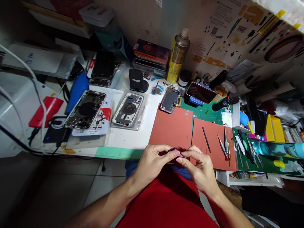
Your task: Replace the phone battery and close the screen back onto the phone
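A small dark piece with a pink face point(178, 154) is pinched between both hands, just over the front edge of the red-brown mat point(172, 126). My left hand point(155, 160) closes thumb and fingers on its left end. On the right side, my right hand point(199, 164) grips it with thumb and forefinger. Most of the piece is hidden by the fingers. Beyond the mat lies a phone part with a dark face point(169, 99). An opened phone body point(128, 109) rests on a clear bag to the left.
Another opened phone point(85, 109) lies farther left. A second mat point(199, 142) on the right holds a black stick point(206, 139) and screwdrivers point(226, 142). Behind stand a yellow spray can point(178, 55) and a phone on a blue stand point(200, 92).
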The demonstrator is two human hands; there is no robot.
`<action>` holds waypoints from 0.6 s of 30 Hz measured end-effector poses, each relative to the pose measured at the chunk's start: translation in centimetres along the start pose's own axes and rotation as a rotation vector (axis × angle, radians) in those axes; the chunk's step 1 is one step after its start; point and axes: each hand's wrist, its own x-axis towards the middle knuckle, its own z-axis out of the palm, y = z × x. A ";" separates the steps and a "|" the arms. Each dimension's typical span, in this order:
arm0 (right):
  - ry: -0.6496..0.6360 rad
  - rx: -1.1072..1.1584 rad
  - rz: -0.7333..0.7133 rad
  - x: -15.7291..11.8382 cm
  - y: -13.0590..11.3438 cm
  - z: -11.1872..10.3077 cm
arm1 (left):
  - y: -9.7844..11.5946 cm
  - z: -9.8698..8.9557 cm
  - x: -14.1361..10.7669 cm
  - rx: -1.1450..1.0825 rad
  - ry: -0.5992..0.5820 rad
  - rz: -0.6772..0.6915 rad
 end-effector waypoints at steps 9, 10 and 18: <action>0.095 0.138 0.120 0.0 0.4 0.1 | -0.6 0.8 -0.3 -0.172 0.054 -0.070; 0.104 0.158 0.131 0.0 0.4 0.2 | -0.9 1.1 -0.4 -0.215 0.097 -0.069; 0.132 0.273 0.188 -0.1 0.9 0.5 | -1.5 1.5 -0.1 -0.296 0.117 -0.093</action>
